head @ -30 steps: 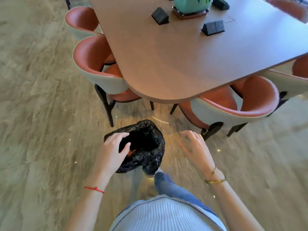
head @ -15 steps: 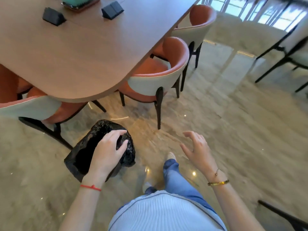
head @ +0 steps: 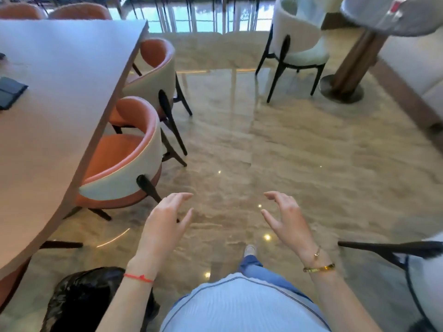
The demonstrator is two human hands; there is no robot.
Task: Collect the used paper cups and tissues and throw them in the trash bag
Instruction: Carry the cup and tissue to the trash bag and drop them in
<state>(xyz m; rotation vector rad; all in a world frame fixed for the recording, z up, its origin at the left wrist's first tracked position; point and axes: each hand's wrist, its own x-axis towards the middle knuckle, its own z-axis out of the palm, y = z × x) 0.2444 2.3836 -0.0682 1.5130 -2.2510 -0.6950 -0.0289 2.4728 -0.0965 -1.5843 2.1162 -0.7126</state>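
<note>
The black trash bag (head: 81, 298) sits on the floor at the bottom left, partly hidden behind my left forearm. My left hand (head: 167, 219) hangs in the air above the floor, fingers loosely spread, holding nothing. My right hand (head: 285, 216) is level with it on the right, also relaxed and empty. No paper cups or tissues are in view.
A long wooden table (head: 48, 130) runs along the left with a dark object (head: 9, 92) on it. Orange chairs (head: 124, 164) are tucked beside it. A white chair (head: 299, 49) and a round pedestal table (head: 354, 63) stand far right. Another chair (head: 412, 264) is close at right.
My left hand has let go of the trash bag and lifted forward. The view has turned right, away from the table end, so the bag now lies behind at the lower left.
</note>
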